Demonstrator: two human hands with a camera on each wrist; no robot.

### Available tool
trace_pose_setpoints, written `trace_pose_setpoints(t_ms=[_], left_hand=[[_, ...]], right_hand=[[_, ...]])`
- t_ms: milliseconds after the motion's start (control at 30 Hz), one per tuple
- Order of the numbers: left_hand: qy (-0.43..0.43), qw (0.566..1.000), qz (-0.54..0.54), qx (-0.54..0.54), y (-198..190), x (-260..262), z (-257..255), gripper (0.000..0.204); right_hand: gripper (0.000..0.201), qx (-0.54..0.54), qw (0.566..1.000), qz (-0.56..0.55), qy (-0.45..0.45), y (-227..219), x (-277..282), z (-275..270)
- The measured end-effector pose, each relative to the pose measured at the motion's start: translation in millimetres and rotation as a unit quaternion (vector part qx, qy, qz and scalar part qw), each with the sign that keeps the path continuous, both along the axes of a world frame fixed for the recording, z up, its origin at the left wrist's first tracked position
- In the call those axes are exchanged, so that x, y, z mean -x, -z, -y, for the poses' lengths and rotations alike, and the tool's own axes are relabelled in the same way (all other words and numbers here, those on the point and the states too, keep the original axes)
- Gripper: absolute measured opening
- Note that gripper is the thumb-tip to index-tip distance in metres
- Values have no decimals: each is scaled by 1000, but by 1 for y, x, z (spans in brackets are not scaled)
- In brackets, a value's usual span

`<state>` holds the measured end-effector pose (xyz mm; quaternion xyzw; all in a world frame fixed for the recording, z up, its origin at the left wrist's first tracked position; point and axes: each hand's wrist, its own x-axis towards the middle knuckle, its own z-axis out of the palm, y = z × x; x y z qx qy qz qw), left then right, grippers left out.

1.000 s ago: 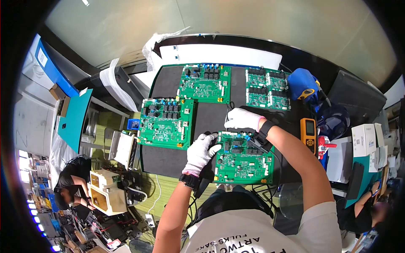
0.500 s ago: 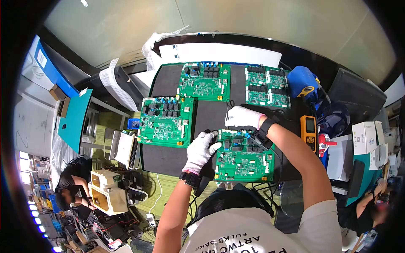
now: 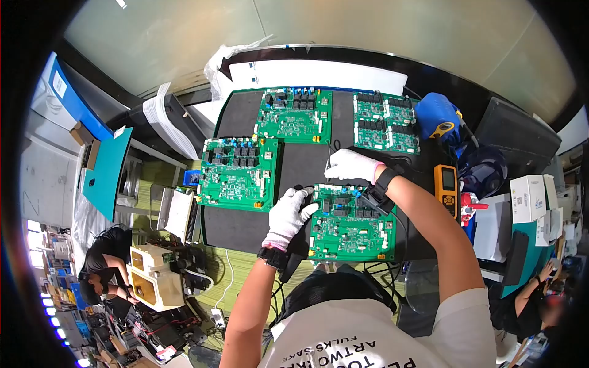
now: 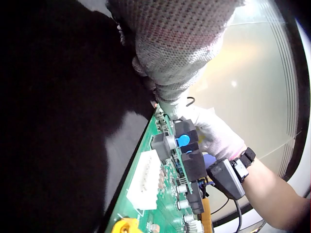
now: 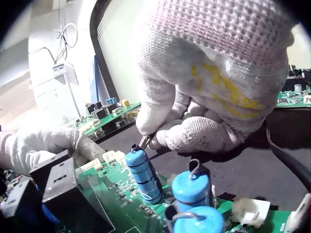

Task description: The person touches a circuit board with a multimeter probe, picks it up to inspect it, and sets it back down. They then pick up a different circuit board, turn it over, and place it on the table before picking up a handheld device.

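Note:
A green circuit board with black and blue parts lies at the near edge of the table. My gloved left hand grips its far left corner, fingertips right at the board's edge in the left wrist view. Over the far edge, my gloved right hand pinches a slim metal-tipped tool; the glove hides most of it, and its kind cannot be told. The tip sits close beside the top of an upright blue cylindrical component. Two more blue cylinders with bent wire leads stand nearby.
Two similar boards lie at the left and back of the dark mat. A panel of smaller boards is at the back right. An orange meter and a blue tool stand at the right edge. Other people work at both sides.
Both hands keep almost the same place at the board. The head view has shifted slightly, so the table appears a little higher. A person at the far right has moved an arm.

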<state>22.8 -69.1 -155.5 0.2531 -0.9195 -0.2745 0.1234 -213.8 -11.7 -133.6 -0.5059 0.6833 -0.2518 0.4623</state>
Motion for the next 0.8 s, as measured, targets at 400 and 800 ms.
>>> trace_pose_setpoints(t_ms=[400,800], left_hand=[[1,1000,8,8,0,0,0,47],[0,1000,14,10,-1,0,-1,48]], right_hand=[[30,5,998,-58,-29,-5,-4,-2],[29,1,1000,-14,-13,-8,-2,-2]])
